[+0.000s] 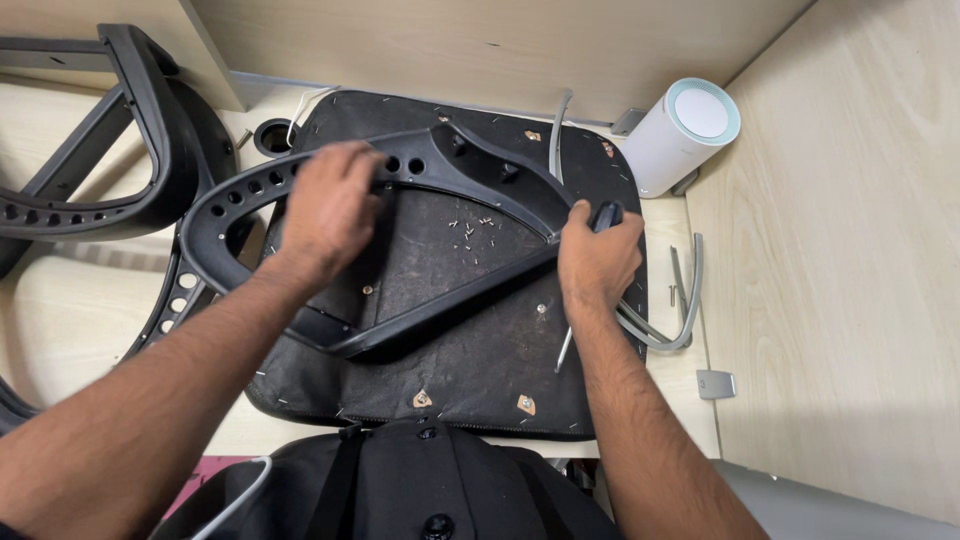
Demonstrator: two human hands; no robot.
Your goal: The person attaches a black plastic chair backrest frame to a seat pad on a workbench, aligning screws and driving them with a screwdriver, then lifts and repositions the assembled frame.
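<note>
A black plastic chair armrest frame (470, 170) with a row of holes lies across the upturned black chair seat base (470, 370) on a pale wooden desk. My left hand (328, 205) rests on top of the frame's curved upper bar, fingers bent over it. My right hand (598, 255) is closed around a black tool handle (606, 214) at the frame's right corner; a thin metal shaft (564, 350) shows below the hand. Small staples and screws lie scattered on the seat base.
A second black armrest frame (110, 150) sits at the left. A white cylinder device (690, 135) stands at the back right beside a wooden side wall. A grey curved strip (672, 325) lies at the seat's right edge. A black bag (420, 490) is nearest me.
</note>
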